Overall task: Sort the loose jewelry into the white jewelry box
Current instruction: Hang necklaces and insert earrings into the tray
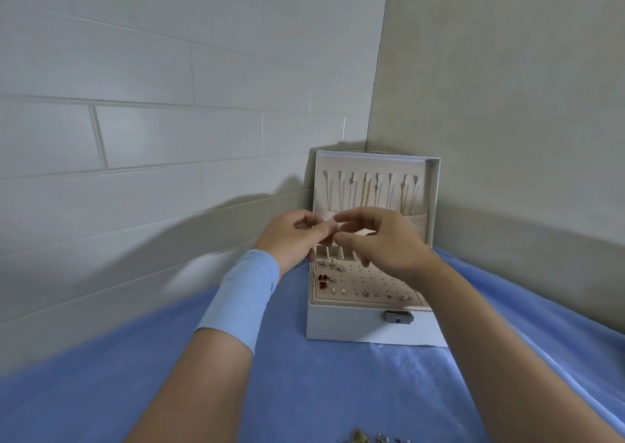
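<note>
The white jewelry box (351, 324) stands open on the blue cloth, its lid upright against the wall corner. Several necklaces (367, 192) hang from hooks inside the lid. Several earrings (329, 282) sit in the beige holed tray. My left hand (297, 236) and my right hand (382, 239) meet above the back of the tray, fingertips pinched together; whatever small item is between them is too small to make out. Loose jewelry (368, 437) lies at the bottom edge of the view.
The blue cloth (304, 375) covers the table. A white tiled wall (152, 138) rises on the left and a beige wall (507, 104) on the right, meeting behind the box. A metal latch (398, 317) sits on the box front.
</note>
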### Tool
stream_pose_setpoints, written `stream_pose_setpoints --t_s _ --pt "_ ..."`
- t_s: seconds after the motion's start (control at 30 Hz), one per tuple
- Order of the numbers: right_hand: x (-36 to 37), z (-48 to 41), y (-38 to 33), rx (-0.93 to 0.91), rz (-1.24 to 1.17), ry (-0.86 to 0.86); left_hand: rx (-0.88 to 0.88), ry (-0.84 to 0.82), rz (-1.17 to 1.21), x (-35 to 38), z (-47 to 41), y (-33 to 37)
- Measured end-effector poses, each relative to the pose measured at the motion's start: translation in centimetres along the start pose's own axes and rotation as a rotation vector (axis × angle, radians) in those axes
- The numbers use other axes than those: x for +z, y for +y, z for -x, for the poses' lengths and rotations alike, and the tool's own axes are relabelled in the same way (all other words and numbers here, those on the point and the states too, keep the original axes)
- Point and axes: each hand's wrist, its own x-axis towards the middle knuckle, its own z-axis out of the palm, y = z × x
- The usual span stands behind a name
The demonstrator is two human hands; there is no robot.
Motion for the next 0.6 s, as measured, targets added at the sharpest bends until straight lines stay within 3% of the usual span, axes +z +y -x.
stream_pose_setpoints --t_s 0.1,0.4,0.6 --pt "0.2 0.2 -1.0 -0.037 -0.086 -0.008 0.009 0.009 -0.024 0.5 0.0 0.3" --pt "-0.1 -1.3 0.5 0.010 0.060 0.120 0.079 -0.045 0.004 -0.4 -0.3 -0.1" --pt "0.1 -4.2 -0.3 0.004 0.293 -0.053 0.058 -0.038 -0.199 -0.8 -2.3 -3.1"
